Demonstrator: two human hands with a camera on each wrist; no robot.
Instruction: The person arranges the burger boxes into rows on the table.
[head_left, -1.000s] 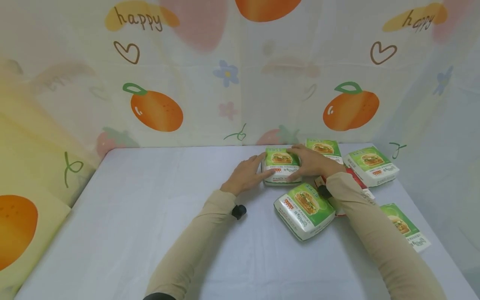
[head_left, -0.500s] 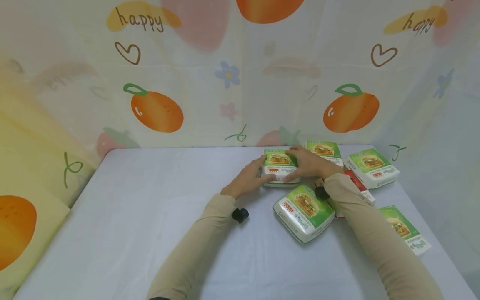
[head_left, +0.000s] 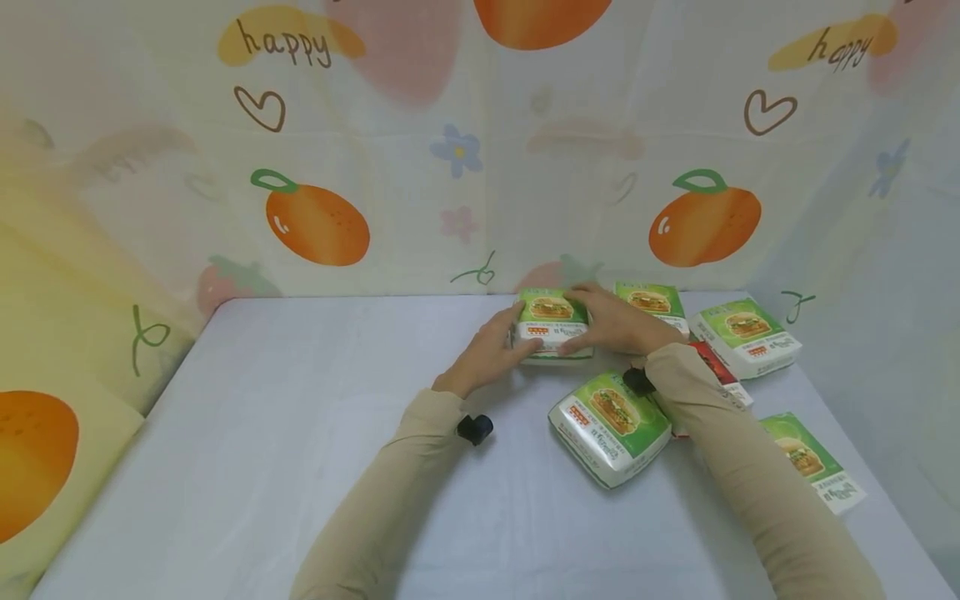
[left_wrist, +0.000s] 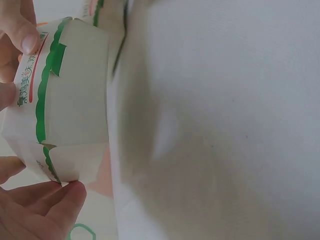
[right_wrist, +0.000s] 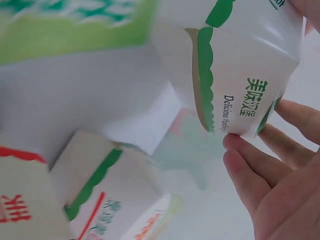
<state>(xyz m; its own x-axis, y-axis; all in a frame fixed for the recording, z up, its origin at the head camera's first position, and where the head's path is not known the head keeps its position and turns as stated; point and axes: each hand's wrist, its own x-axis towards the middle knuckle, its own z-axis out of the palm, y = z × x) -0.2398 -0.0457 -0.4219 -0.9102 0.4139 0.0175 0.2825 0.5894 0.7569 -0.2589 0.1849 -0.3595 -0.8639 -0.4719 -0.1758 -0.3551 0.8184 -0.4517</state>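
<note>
A green and white burger box (head_left: 553,323) is held between both hands near the back edge of the table. My left hand (head_left: 486,350) grips its left side, with the thumb at the front face. Against its right side, my right hand (head_left: 617,321) holds on with spread, bent fingers. In the left wrist view, the box's white side (left_wrist: 75,90) and scalloped green edge show; in the right wrist view, fingertips (right_wrist: 232,141) touch its printed wall. The frames do not settle whether its base touches the cloth.
Another burger box (head_left: 611,429) sits turned in front of the right hand. Similar boxes stand at the back (head_left: 651,302) and far right (head_left: 746,337). A red and white box (head_left: 716,367) is partly behind the right sleeve, which also covers part of a green-white one (head_left: 813,462).
Both hands have shifted the burger box slightly left and toward the back of the table. The other boxes stay where they were.
</note>
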